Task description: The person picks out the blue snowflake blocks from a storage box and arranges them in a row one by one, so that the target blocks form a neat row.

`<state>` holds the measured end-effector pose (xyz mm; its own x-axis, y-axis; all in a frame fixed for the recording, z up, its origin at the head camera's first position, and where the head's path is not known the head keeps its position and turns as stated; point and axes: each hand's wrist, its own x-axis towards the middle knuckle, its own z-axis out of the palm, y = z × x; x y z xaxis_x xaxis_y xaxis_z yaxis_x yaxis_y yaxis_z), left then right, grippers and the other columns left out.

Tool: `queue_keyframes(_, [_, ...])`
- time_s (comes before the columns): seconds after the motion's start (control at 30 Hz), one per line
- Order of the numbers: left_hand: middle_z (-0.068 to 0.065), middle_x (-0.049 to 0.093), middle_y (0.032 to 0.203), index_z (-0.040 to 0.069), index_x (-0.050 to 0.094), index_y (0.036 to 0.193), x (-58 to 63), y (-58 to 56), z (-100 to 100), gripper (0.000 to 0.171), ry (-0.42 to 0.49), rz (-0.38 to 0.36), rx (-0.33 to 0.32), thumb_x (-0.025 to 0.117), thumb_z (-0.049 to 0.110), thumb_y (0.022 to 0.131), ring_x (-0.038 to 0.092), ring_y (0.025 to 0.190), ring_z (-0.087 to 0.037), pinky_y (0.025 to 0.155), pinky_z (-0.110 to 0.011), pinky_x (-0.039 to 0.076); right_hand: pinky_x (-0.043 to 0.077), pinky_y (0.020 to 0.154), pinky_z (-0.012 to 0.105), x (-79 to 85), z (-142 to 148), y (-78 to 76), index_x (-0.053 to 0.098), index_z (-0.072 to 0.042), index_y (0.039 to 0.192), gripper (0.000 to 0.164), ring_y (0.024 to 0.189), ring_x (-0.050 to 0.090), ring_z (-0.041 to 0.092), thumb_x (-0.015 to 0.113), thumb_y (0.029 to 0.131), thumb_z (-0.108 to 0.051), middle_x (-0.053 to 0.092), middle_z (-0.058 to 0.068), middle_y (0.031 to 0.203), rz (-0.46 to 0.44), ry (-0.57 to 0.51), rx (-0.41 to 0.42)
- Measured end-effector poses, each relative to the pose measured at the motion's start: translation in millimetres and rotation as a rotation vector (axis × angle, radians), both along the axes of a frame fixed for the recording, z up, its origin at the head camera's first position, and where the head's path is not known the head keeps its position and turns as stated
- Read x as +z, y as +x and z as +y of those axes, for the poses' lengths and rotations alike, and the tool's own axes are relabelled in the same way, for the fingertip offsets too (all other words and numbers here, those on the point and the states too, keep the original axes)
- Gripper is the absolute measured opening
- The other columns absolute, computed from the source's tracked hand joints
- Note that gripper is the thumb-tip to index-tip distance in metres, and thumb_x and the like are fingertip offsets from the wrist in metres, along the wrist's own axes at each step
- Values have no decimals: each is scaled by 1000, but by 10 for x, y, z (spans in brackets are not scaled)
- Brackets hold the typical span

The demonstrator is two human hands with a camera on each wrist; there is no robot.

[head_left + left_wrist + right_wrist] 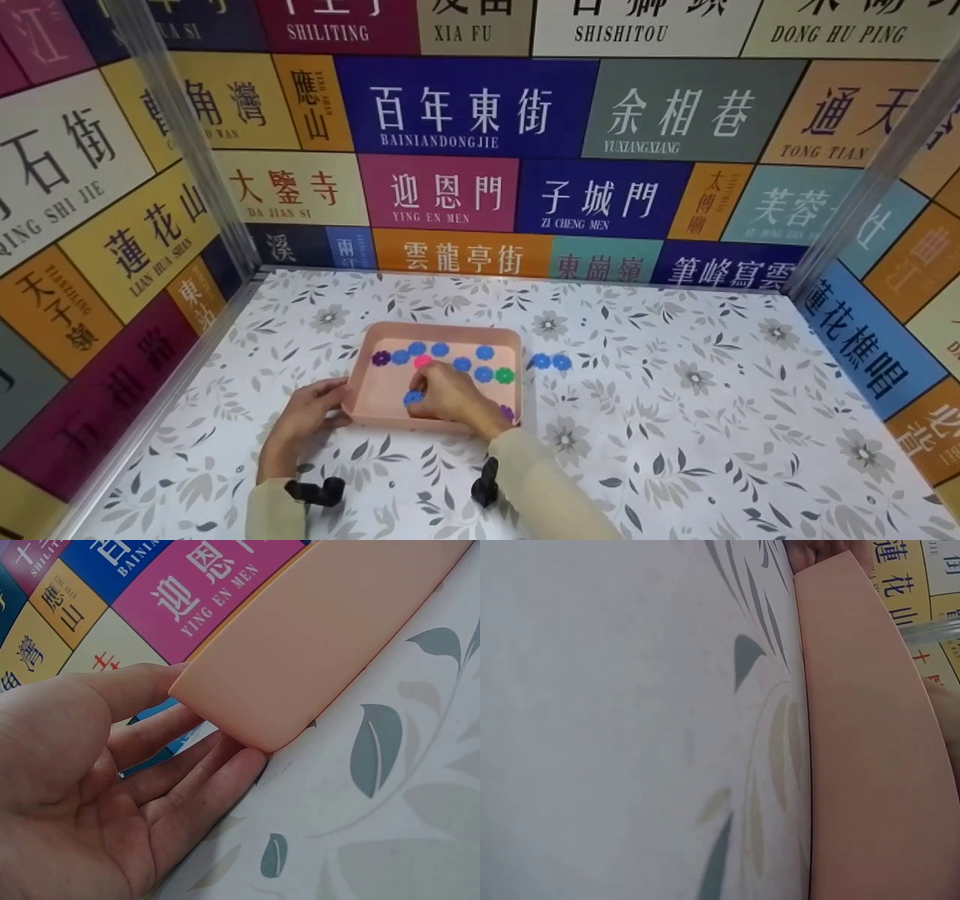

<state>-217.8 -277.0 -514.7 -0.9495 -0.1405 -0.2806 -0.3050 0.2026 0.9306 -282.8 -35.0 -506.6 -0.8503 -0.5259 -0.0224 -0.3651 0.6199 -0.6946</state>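
Observation:
A shallow pink tray (435,328) holds several small flower-shaped pieces, mostly blue. Among them are a dark purple piece (381,358), a pink piece (424,361), a green piece (504,376) and a purple piece (507,412) partly behind my wrist. Over the tray, my right hand (455,395) pinches a blue flower-shaped piece (413,398). My left hand (304,409) is at the tray's left front corner; in the left wrist view its loosely extended fingers touch the tray wall (300,652). The right wrist view mostly shows the tray's outer wall (870,735), hiding the right fingertips.
Just right of the tray, two blue flower-shaped pieces (551,361) lie side by side on the leaf-patterned tabletop (675,420). Colourful sign-covered panels (457,195) rise behind the table and at both sides. A black strap device (319,492) sits on each wrist.

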Motion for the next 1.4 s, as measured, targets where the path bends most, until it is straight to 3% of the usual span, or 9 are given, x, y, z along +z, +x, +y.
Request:
queue_keyframes(0.33, [-23,58,140,2,49,145,0,-9,-9,51,-1,-8,-13,59,27,102,65,110,-20,88,-31,60,56,79,26,102,179,-46,70,-18,105,27,85,61,11,81,81,-26,65,-7,97,-55,-28,-54])
queue_keyframes(0.57, [-24,57,141,1,49,145,-7,-3,-15,52,20,-5,-12,60,26,101,64,111,-21,88,-31,60,57,84,31,212,397,-139,72,-13,104,30,89,62,13,83,79,-27,69,0,103,45,-51,-76])
queue_keyframes(0.73, [-23,56,142,2,48,146,-5,-10,-16,56,5,-14,-23,61,30,100,64,112,-20,89,-31,60,56,91,35,296,568,-195,72,-13,107,32,95,64,17,82,79,-24,71,3,108,25,-84,-115])
queue_keyframes(0.93, [-27,56,141,-2,47,146,-11,-5,-8,56,-30,-2,-38,60,28,101,66,110,-21,87,-31,61,55,87,38,344,772,-252,74,-9,103,30,97,65,29,83,77,-20,70,9,104,137,-103,-133])
queue_keyframes(1.13, [-27,53,144,-1,45,147,-19,-5,-20,57,-57,-22,-49,59,29,101,64,116,-25,88,-31,60,53,83,35,347,918,-282,74,-10,102,28,93,59,22,82,78,-23,68,8,104,152,-69,-175])
queue_keyframes(1.4, [-25,52,146,1,45,148,-16,-12,-26,55,-23,-26,-48,58,28,102,63,118,-24,91,-31,60,52,78,32,404,1099,-304,73,-10,104,29,88,58,17,82,78,-21,67,5,99,152,-81,-218])
